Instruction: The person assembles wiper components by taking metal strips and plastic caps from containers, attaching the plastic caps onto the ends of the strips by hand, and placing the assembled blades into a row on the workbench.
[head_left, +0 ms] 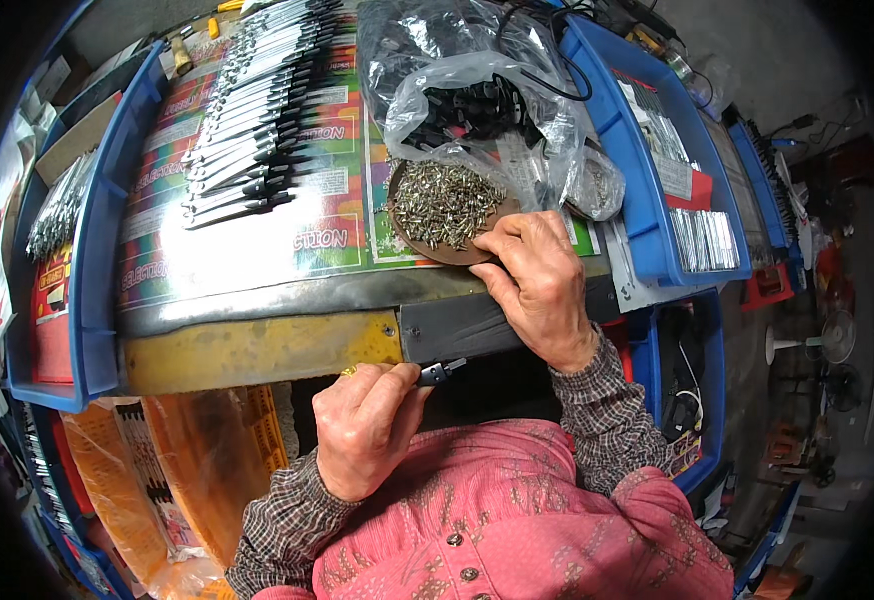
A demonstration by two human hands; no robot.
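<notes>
My left hand (365, 425) is closed in front of the table edge around a pen part (441, 372). Its black and silver end sticks out to the right past my fingers, and the rest is hidden in my grip. At the near right rim of a round brown dish (454, 254), my right hand (537, 285) bends its thumb and forefinger toward each other. Whether a small piece lies between those fingertips, I cannot make out. A heap of tiny metal pieces (445, 205) fills the dish.
Many silver and black pens (257, 110) lie in a long row on the printed table sheet (307, 225). Behind the dish sits a clear plastic bag (427, 85) of black parts. Blue trays (97, 290) flank the table; the right-hand blue tray (647, 215) holds silver pieces.
</notes>
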